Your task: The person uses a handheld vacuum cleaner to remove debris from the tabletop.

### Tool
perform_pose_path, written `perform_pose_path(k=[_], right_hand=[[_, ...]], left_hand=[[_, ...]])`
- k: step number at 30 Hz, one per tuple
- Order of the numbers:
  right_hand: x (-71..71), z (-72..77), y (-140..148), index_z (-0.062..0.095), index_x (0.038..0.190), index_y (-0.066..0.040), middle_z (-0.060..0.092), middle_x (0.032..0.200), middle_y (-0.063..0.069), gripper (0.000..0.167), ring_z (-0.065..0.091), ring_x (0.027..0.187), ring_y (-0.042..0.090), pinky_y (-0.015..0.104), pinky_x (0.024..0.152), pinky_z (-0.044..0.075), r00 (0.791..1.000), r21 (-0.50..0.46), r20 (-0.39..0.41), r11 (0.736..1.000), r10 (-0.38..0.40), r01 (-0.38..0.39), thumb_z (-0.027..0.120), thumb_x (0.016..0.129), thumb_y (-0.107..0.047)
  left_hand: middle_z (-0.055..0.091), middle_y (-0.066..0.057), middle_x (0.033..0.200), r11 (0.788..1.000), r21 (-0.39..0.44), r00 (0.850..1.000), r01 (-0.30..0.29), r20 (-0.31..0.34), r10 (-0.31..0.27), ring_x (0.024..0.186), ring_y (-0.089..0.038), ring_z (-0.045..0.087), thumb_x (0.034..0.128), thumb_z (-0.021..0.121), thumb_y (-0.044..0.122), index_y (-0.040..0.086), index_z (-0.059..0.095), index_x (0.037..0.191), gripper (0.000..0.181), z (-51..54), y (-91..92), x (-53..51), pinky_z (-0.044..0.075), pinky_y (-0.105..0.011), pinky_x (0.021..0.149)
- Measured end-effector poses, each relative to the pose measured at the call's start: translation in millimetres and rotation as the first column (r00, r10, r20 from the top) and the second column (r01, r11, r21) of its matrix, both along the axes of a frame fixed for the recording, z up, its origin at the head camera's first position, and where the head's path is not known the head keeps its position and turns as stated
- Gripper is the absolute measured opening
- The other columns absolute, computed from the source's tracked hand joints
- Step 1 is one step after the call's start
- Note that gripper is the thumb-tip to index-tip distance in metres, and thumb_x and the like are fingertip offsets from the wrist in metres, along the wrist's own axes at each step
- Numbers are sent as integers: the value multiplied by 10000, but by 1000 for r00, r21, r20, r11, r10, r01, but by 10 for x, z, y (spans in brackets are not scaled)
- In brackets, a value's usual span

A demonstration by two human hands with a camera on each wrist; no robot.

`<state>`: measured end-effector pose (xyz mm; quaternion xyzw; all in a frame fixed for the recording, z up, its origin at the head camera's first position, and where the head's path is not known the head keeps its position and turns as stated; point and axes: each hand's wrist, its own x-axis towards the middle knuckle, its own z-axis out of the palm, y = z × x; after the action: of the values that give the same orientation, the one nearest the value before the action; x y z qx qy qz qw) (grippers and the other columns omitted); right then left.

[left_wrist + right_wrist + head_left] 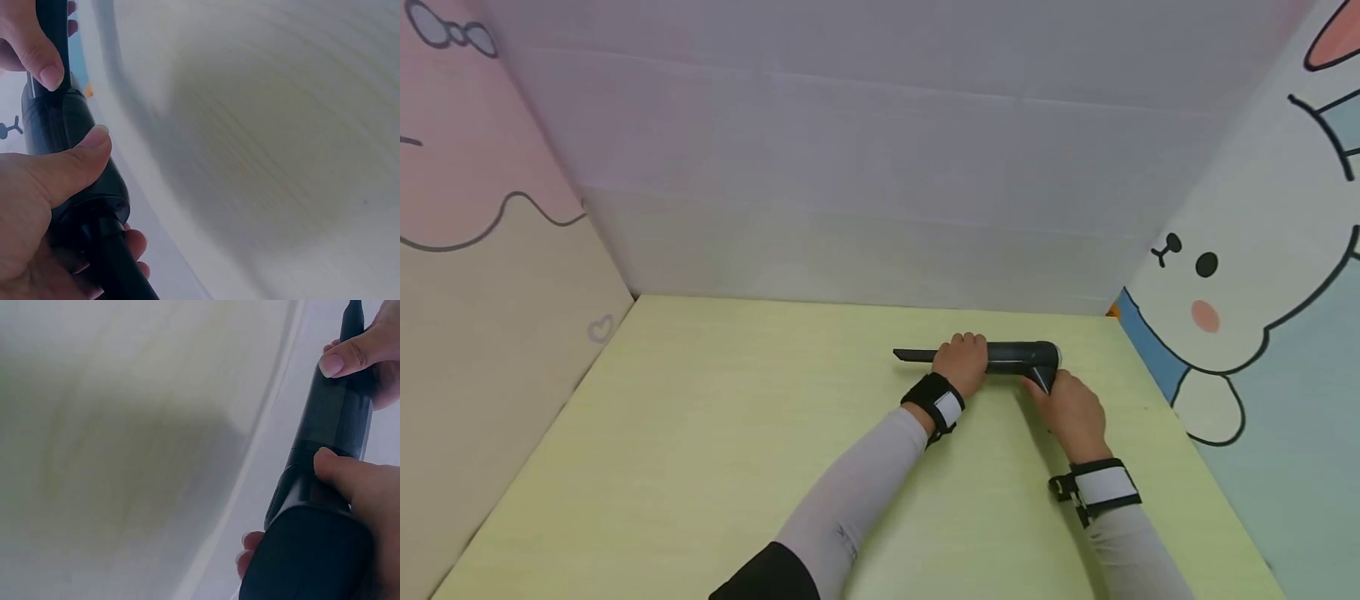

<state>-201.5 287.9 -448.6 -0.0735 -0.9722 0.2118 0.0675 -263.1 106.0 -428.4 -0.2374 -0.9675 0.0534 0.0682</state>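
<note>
A black handheld vacuum cleaner (1018, 357) with a long narrow nozzle (913, 355) is held above the far right part of the table, nozzle pointing left. My left hand (962, 364) is wrapped round the front of its body where the nozzle begins. In the left wrist view, the thumb of that left hand (44, 206) lies along the dark body and fingertips show on the far side. My right hand (1072, 414) grips the handle, which slants down from the rear end. The right wrist view shows the right hand (369, 487) with its thumb on the handle; the handle's wide end hides part of the fingers.
The pale yellow table (700, 433) extends below both arms. A plain light wall (850, 183) stands along its back edge. Side panels with cartoon drawings, a pink and cream one (490, 333) at left and a blue and white one (1285, 467) at right, border it.
</note>
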Motion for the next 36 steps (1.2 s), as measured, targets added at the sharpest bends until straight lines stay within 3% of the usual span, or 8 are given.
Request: perform_pose_path(k=[5, 13, 21, 22, 27, 28, 29, 36], right_hand=[[-42, -2, 38, 578, 915, 95, 608, 722, 219, 555, 600, 593, 321, 402, 458, 401, 1000, 20, -3, 1000, -11, 11, 658, 961, -452], [-87, -46, 116, 549, 901, 87, 566, 689, 172, 573, 564, 569, 283, 365, 458, 385, 994, 44, 105, 999, -19, 15, 621, 978, -476], [-187, -76, 116, 557, 914, 101, 557, 685, 150, 575, 556, 569, 267, 354, 476, 396, 988, 66, 156, 998, -13, 2, 607, 990, -467], [-197, -76, 114, 558, 924, 107, 558, 691, 152, 584, 557, 574, 268, 354, 480, 398, 985, 65, 170, 998, -14, 3, 603, 992, -471], [-253, -99, 111, 554, 993, 149, 569, 733, 177, 623, 571, 605, 280, 361, 497, 413, 980, 85, 198, 996, -22, 6, 594, 998, -473], [-264, -104, 113, 555, 1001, 154, 574, 740, 185, 626, 576, 610, 285, 364, 498, 416, 980, 88, 196, 996, -22, 5, 597, 998, -470], [-275, -107, 114, 554, 1009, 158, 579, 750, 192, 629, 581, 616, 288, 368, 501, 420, 981, 90, 195, 996, -22, 5, 598, 997, -469], [-337, -119, 116, 546, 1030, 183, 606, 825, 263, 648, 622, 674, 332, 422, 539, 471, 982, 111, 188, 994, -28, 7, 594, 1002, -463]], left_hand=[[636, -5, 1230, 1000, -10, 1000, -7, 17, 7, 1139, -157, 597, 954, 682, 457, 123, 572, 1336, 520, 18, 60, -43, 537, -239, 807], [602, 22, 1257, 999, -34, 999, -30, 13, 31, 1156, -137, 578, 933, 689, 505, 168, 563, 1367, 563, -189, 202, -147, 530, -208, 826], [589, 44, 1288, 997, -64, 999, -41, -8, 40, 1186, -128, 567, 992, 618, 450, 181, 554, 1397, 490, -221, 218, -190, 466, -196, 993], [585, 46, 1285, 998, -55, 999, -35, -31, 34, 1185, -132, 562, 994, 612, 452, 183, 550, 1394, 486, -315, 234, -248, 460, -209, 1009], [581, 45, 1283, 998, -53, 999, -33, -26, 32, 1198, -142, 555, 1008, 593, 433, 177, 538, 1406, 476, -368, 240, -291, 450, -222, 1033], [577, 46, 1289, 998, -57, 999, -38, -24, 36, 1203, -143, 552, 1014, 583, 427, 179, 530, 1414, 474, -374, 245, -297, 447, -221, 1037], [574, 46, 1305, 996, -72, 999, -45, 6, 46, 1217, -140, 549, 1023, 570, 410, 176, 522, 1430, 471, -284, 233, -250, 441, -215, 1042], [554, 41, 1334, 996, -62, 998, -56, -3, 56, 1244, -156, 527, 1032, 571, 397, 183, 496, 1443, 470, -283, 232, -252, 418, -233, 1071]])
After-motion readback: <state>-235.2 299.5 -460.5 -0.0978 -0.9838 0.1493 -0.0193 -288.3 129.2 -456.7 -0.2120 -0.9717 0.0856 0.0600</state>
